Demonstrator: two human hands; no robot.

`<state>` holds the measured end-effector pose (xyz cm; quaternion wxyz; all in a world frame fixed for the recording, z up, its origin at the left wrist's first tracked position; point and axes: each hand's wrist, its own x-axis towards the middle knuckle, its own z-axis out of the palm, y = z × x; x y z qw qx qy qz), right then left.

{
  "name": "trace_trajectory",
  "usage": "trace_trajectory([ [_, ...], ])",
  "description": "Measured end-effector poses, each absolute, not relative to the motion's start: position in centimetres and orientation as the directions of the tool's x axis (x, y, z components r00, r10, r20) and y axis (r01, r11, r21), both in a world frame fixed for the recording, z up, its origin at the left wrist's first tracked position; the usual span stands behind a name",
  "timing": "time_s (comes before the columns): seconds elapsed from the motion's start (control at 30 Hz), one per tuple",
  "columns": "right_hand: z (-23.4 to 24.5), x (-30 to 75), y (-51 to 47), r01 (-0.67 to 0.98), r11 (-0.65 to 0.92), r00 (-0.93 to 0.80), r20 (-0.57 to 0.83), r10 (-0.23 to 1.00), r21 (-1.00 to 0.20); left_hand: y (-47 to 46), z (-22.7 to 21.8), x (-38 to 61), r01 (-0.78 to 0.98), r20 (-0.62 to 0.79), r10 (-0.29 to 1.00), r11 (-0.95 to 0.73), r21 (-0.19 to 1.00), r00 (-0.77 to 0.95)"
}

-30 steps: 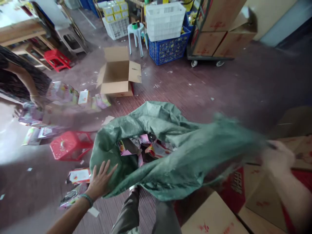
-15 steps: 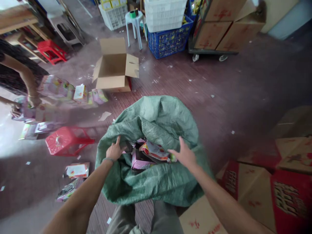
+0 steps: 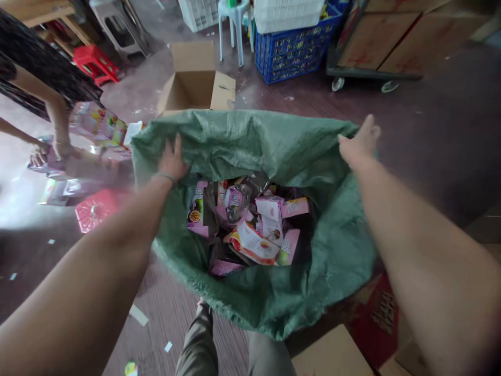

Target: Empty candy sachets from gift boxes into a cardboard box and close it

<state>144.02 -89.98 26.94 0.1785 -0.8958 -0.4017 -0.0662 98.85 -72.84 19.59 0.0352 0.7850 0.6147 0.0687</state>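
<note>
A big green woven sack (image 3: 274,151) stands open on the floor in front of me. Inside it lie several pink and white printed packets (image 3: 254,230). My left hand (image 3: 171,159) grips the sack's rim at its far left, fingers closed on the cloth. At the far right edge of the rim, my right hand (image 3: 358,142) holds the cloth too, with the thumb up. Both arms are stretched wide, spreading the mouth. My legs show below the sack.
Another person (image 3: 43,89) bends at the left over pink packets (image 3: 97,125) on the floor. An open cardboard box (image 3: 195,78) stands behind the sack, a red stool (image 3: 96,209) left of it, a blue crate (image 3: 293,47) and a trolley of cartons (image 3: 391,42) farther back. Cartons (image 3: 336,355) lie at bottom right.
My hands have moved from the middle of the sack out to its rim and pulled the mouth wide open, baring more packets. The view has tilted down and closer.
</note>
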Motion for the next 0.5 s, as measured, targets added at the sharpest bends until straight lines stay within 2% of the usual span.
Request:
trace_trajectory([
  [0.07,24.9,141.6,-90.5,0.808,-0.532,0.587,0.267,0.764,-0.254,-73.5,18.8,99.5,0.964,-0.009,0.970,-0.239,0.117,0.242],
  [0.13,21.4,138.1,-93.0,0.926,-0.344,0.374,0.264,0.889,-0.152,-75.8,17.2,99.9,0.940,-0.029,0.945,-0.321,0.113,0.326],
  [0.23,14.9,132.1,-99.8,0.982,-0.137,0.151,0.108,0.983,-0.129,-82.5,14.5,99.2,0.861,-0.014,0.867,-0.493,0.121,0.498],
  [0.3,10.8,128.8,-105.9,0.984,-0.107,0.113,0.033,0.993,-0.145,-89.0,12.9,97.8,0.837,-0.039,0.846,-0.519,0.173,0.532],
  [0.37,7.2,127.1,-112.2,0.972,-0.140,0.152,0.053,0.987,-0.191,-96.4,11.4,96.3,0.847,-0.051,0.876,-0.448,0.286,0.480],
  [0.5,2.2,128.3,-121.2,0.931,-0.182,0.201,0.030,0.979,-0.316,-109.3,8.8,94.2,0.792,0.092,0.912,-0.394,0.467,0.400],
])
